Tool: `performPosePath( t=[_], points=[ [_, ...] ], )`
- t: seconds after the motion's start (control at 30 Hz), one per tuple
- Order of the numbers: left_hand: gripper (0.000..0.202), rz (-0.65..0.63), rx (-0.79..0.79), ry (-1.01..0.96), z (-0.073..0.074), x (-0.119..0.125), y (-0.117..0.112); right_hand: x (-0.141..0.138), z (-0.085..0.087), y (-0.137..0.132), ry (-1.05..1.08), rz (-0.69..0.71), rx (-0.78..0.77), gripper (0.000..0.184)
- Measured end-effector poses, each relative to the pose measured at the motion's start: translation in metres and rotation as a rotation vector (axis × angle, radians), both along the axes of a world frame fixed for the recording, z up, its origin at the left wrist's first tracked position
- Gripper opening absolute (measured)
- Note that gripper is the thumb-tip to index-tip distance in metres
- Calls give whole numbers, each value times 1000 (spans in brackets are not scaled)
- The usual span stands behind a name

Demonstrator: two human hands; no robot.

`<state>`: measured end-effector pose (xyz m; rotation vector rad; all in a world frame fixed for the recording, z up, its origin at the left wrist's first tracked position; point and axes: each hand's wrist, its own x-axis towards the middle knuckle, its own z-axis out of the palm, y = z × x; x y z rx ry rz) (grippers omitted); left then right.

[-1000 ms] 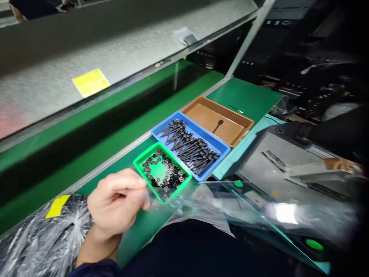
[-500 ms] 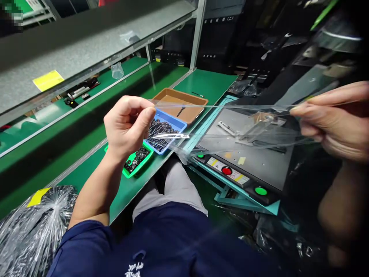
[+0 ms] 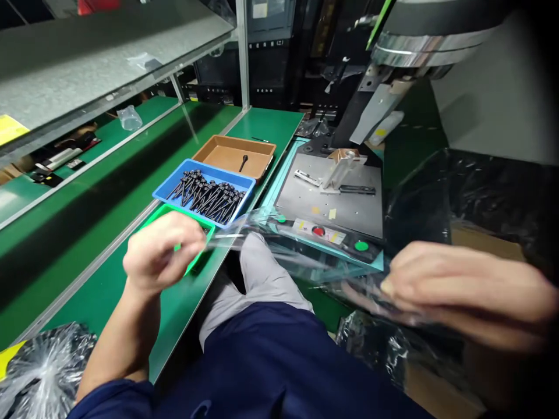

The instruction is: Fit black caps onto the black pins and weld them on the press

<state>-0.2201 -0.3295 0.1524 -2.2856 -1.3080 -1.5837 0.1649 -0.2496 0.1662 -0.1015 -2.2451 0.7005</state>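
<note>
A clear plastic bag (image 3: 279, 250) is stretched between my two hands above my lap. My left hand (image 3: 163, 250) is closed on one end of it, over the green tray (image 3: 157, 218). My right hand (image 3: 454, 285) is closed on the other end, at the right, in front of the machine; its fingers are partly smeared. Left of the machine, a blue tray (image 3: 163, 189) bears many black long-stemmed parts (image 3: 209, 195). Behind it a brown tray (image 3: 213, 152) holds a single black part (image 3: 243, 163).
To the right stands a press-like machine with a grey plate (image 3: 301, 198), a metal fixture (image 3: 338, 174), a red button (image 3: 318, 231) and green buttons. A tied plastic bag (image 3: 43, 366) lies at lower left. Over the green bench (image 3: 109, 291) runs a grey shelf (image 3: 109, 52).
Both hands have moved lower with the plastic bag, which now sags between them. My view has turned right, showing more of the machine and the trays further left.
</note>
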Motion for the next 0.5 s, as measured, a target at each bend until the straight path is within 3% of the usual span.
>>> performPosePath(
  t=[0.07,0.13,0.23,0.3,0.4,0.5],
  points=[
    [7,-221,-112,117,-11,2,-22,4,-16,-15,-162,79,-66,28],
    [15,-334,-231,205,-26,7,-38,8,-44,-28,-295,24,-165,23],
    [20,-288,-397,331,-54,18,-53,10,-99,-45,-476,-106,-298,14],
    [19,-219,-500,418,-78,24,-58,8,-139,-53,-560,-157,-337,20],
    [14,-139,-618,473,-118,29,-62,0,-195,-56,-624,-222,-289,28],
    [13,-101,-691,438,-163,34,-59,-8,-238,-50,-673,-293,-199,27]
  ],
)
